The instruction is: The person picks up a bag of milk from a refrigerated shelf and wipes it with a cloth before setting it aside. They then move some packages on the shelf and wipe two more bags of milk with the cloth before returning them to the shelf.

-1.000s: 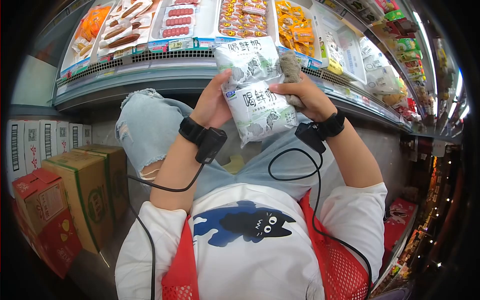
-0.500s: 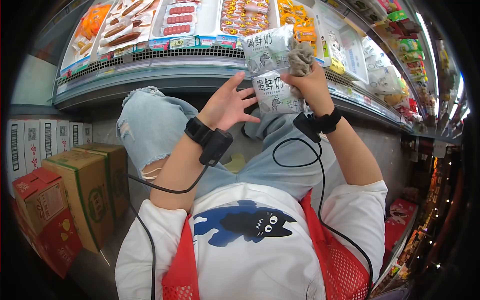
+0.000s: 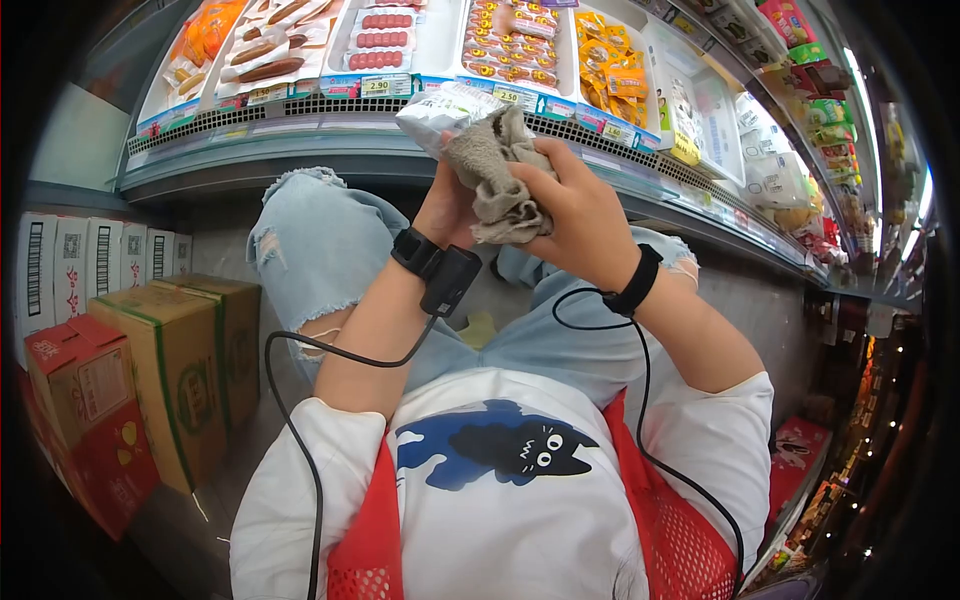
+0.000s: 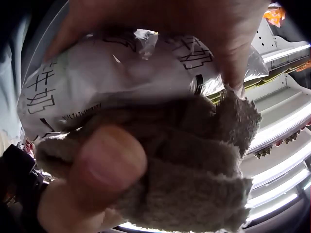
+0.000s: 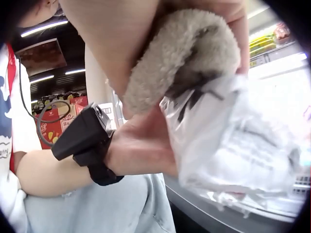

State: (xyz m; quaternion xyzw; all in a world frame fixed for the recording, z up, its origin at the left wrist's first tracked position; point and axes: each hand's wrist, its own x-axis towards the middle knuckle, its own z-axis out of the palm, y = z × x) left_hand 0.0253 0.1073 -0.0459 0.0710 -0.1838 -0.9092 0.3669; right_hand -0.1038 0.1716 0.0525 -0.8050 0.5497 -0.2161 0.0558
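A white printed milk bag (image 3: 450, 108) is held up in front of the display case, tilted so that little of its face shows in the head view. The left hand (image 3: 447, 205) grips it from the left and below, partly hidden by the cloth. Against the bag, the right hand (image 3: 585, 212) holds a crumpled grey-brown cloth (image 3: 490, 180). In the left wrist view the cloth (image 4: 189, 165) lies along the bag (image 4: 116, 77), a thumb over it. The right wrist view shows the bag (image 5: 228, 141) beside the folded cloth (image 5: 170, 58).
Beyond the hands, a chilled case holds trays of packaged sausages (image 3: 510, 45) and orange packets (image 3: 612, 70) behind a price rail (image 3: 385, 87). Cardboard boxes (image 3: 160, 350) and a red carton (image 3: 90, 400) stand at the left. Black cables (image 3: 300, 440) hang from the wrists.
The left hand, spread beside the bags half a second ago, now grips the bag. The bag has moved left and tilted, and the right hand has brought the cloth left, across it.
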